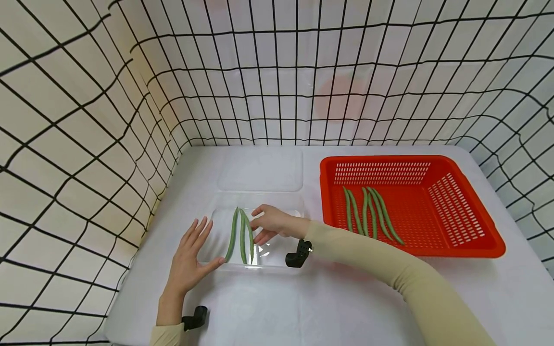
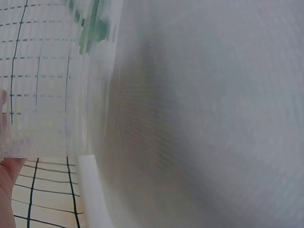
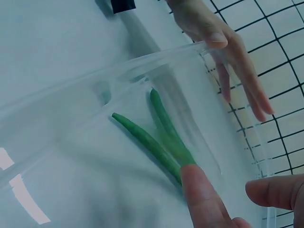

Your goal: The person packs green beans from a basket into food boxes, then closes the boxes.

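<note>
A clear plastic box (image 1: 268,267) stands on the white table with three green beans lying lengthwise inside. One bean (image 1: 232,235) is at the left; the middle bean (image 1: 243,240) and the right bean (image 1: 250,238) lie close together. My right hand (image 1: 274,223) reaches into the box from the right. In the right wrist view its fingertip (image 3: 194,178) touches the end of a bean (image 3: 149,142), while the thumb stands apart. Fingers straight, my left hand (image 1: 188,262) rests at the box's front left corner, thumb on the rim.
A red plastic basket (image 1: 476,202) with several green beans (image 1: 373,216) stands to the right. A clear flat lid (image 1: 259,168) lies behind the box. Black wire mesh (image 1: 277,81) encloses the table at the back and sides.
</note>
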`<state>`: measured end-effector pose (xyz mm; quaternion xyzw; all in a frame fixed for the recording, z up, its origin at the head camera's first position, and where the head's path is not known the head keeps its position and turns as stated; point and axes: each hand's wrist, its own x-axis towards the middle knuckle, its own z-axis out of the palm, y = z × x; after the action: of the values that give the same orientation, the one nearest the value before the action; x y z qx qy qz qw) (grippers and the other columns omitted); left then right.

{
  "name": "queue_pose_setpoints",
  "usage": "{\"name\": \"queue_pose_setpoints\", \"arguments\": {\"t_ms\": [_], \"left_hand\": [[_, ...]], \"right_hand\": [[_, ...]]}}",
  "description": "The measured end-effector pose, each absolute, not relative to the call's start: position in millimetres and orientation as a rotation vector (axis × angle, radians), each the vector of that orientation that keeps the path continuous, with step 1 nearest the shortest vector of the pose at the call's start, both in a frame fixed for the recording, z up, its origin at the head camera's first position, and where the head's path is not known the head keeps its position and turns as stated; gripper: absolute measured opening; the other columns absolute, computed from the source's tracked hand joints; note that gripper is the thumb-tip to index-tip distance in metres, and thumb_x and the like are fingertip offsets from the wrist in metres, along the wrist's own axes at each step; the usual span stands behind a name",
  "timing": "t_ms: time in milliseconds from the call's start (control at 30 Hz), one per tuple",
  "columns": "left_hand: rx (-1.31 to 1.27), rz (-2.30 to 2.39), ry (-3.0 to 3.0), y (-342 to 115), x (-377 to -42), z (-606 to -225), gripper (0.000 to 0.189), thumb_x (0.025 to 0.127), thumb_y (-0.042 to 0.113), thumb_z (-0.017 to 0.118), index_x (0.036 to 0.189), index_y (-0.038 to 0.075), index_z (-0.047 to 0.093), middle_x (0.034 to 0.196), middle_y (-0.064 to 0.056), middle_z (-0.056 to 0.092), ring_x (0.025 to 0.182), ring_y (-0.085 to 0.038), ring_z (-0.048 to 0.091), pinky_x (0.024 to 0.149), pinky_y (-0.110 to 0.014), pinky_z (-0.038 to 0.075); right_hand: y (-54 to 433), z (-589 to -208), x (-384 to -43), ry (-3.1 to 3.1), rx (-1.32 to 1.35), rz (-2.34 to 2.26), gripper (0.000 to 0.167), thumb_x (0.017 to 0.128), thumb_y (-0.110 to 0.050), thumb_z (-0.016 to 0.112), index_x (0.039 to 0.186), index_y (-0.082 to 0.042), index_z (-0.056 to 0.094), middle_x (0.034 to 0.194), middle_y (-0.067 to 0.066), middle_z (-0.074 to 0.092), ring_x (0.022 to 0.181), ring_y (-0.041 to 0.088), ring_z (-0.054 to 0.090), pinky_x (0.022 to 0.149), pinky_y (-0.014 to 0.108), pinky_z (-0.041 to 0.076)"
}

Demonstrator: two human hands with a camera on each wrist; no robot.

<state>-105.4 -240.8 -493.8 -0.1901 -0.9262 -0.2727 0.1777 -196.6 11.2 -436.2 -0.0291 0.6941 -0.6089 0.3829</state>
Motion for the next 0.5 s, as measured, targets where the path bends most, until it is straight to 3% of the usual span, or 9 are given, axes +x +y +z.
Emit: {"name": "queue_pose_setpoints", "arguments": {"t_ms": [133, 233, 500], "left_hand": [[-0.53, -0.763, -2.617, -242, -105, -495, 0.093, 0.072, 0.059, 0.072, 0.147, 0.016, 0.038, 0.151, -0.005, 0.033, 0.14, -0.029, 0.021, 0.098, -0.061, 0.03], [-0.524, -0.759, -2.615, -243, -105, -495, 0.094, 0.071, 0.056, 0.076, 0.147, 0.015, 0.039, 0.151, -0.004, 0.033, 0.14, -0.029, 0.021, 0.097, -0.061, 0.03], [-0.554, -0.756, -2.629, -243, -106, -495, 0.094, 0.071, 0.058, 0.073, 0.148, 0.016, 0.037, 0.152, -0.004, 0.032, 0.14, -0.029, 0.019, 0.099, -0.06, 0.029]], "right_hand": [[16, -438, -195, 1.784, -0.095, -1.512, 0.044, 0.093, -0.002, 0.052, 0.134, 0.006, 0.037, 0.115, 0.027, 0.059, 0.071, 0.03, 0.069, 0.056, 0.035, 0.056], [22, -434, -192, 1.768, -0.161, -1.495, 0.041, 0.093, -0.004, 0.053, 0.131, 0.006, 0.042, 0.115, 0.027, 0.059, 0.074, 0.029, 0.069, 0.059, 0.037, 0.056], [86, -387, -197, 1.785, -0.315, -1.576, 0.034, 0.097, -0.015, 0.053, 0.127, 0.0, 0.05, 0.118, 0.025, 0.058, 0.089, 0.031, 0.067, 0.073, 0.043, 0.055]]}}
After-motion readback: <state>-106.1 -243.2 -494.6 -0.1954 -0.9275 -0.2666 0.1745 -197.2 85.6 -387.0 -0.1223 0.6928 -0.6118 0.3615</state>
